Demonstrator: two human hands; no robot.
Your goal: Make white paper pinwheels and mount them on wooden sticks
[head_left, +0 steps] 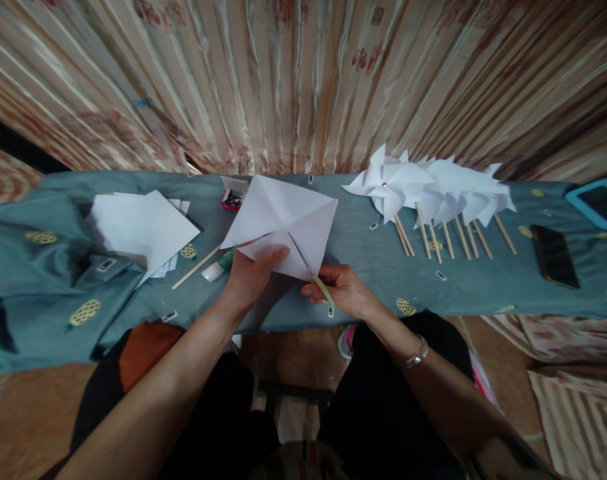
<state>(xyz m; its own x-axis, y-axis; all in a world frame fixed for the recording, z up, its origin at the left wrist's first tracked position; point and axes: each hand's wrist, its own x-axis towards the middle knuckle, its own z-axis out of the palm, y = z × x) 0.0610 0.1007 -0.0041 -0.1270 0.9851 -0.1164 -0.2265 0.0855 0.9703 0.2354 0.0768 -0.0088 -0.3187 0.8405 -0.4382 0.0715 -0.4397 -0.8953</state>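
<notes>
A creased white paper square [297, 200] is held above the cloth, with a slit running in from its left side toward the middle. My left hand [253, 275] grips its near-left edge, thumb on top and fingers hidden beneath. My right hand [340, 288] is closed round the yellow-green handles of a pair of scissors [323, 291]. One thin blade lies over the paper, pointing from the near corner toward the centre. Beside my left hand lie a green and white tube [218, 267] and a wooden stick [196, 267], both partly covered or close to the paper.
Stacked white paper sheets [143, 227] lie at the left. A small red box [232, 198] of dark metal bits stands behind the paper. Several white paper pinwheels [433, 187] on sticks lie right, then a phone [554, 256] and a blue-framed device [600, 202]. A curtain [283, 87] hangs behind.
</notes>
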